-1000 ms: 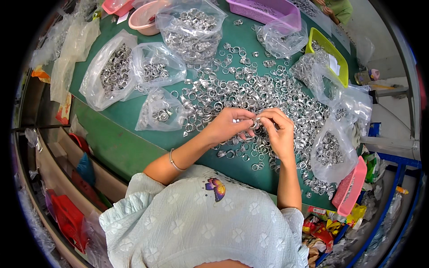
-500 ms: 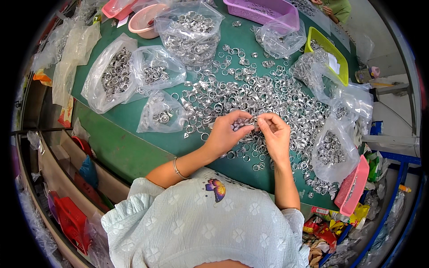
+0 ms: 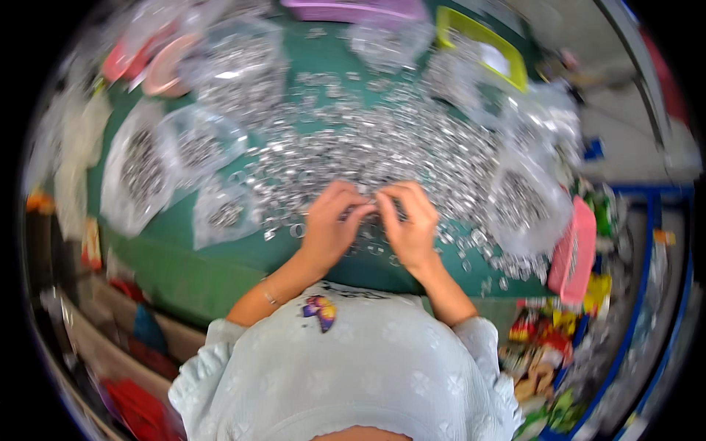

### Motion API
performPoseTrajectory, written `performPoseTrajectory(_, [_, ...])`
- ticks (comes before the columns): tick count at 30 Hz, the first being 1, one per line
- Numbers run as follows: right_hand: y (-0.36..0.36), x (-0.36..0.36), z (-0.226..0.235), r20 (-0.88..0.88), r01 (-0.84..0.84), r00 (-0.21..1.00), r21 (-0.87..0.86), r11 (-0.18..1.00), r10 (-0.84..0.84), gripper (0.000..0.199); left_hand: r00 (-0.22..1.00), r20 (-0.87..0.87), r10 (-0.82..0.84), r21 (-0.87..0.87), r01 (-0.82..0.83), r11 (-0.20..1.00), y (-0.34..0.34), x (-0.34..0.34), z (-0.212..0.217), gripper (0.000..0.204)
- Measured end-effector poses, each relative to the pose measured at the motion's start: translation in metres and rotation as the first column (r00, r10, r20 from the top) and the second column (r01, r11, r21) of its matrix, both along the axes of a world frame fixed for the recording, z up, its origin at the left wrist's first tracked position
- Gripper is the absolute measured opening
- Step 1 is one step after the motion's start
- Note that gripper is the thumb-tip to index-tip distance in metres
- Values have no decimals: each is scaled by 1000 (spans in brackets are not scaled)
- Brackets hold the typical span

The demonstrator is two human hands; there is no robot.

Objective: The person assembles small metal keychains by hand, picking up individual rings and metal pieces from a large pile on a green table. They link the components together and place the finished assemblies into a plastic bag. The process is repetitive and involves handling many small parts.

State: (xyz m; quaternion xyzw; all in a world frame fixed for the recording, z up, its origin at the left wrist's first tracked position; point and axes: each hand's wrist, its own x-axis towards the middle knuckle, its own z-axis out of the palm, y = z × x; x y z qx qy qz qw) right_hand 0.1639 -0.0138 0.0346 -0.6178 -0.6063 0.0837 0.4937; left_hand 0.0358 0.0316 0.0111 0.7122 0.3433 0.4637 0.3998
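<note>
A broad heap of small silver metal rings (image 3: 382, 143) covers the middle of a green table (image 3: 184, 272). My left hand (image 3: 331, 224) and my right hand (image 3: 408, 220) meet at the heap's near edge, fingertips pinched together and touching between them. The picture is blurred, so I cannot make out whether a ring sits between the fingers. Loose rings lie all around both hands.
Clear plastic bags of rings (image 3: 143, 169) lie at the left, back and right (image 3: 518, 202). A yellow-green tray (image 3: 482, 40), a purple tray (image 3: 353, 9) and a pink dish (image 3: 165, 66) stand at the back. A pink box (image 3: 573, 250) sits at the right edge.
The camera has swung, so the table now sits more square and blurred. Both hands stay together at the heap's near edge, fingers working over the rings.
</note>
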Motion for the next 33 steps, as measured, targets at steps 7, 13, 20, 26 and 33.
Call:
performPoseTrajectory(7, [-57,21,-14,-484,85,843,-311,947,-234,5,935,-97,-342,-90,334,938,-26,21,6,12])
performPoseTrajectory(13, [-110,48,-14,-441,356,790,-235,904,-426,5,846,2,-534,-233,520,822,-38,44,7,8])
performPoseTrajectory(20, [-209,179,-31,-83,822,546,-142,552,-834,10,877,80,-474,-548,435,714,-34,36,0,9])
performPoseTrajectory(26, [-203,215,-33,481,821,486,38,570,-730,12,898,233,-372,-671,425,608,-25,10,-4,12])
performPoseTrajectory(33, [-89,88,1,51,519,854,3,855,-518,14,917,375,-135,-749,385,540,-26,-20,-9,17])
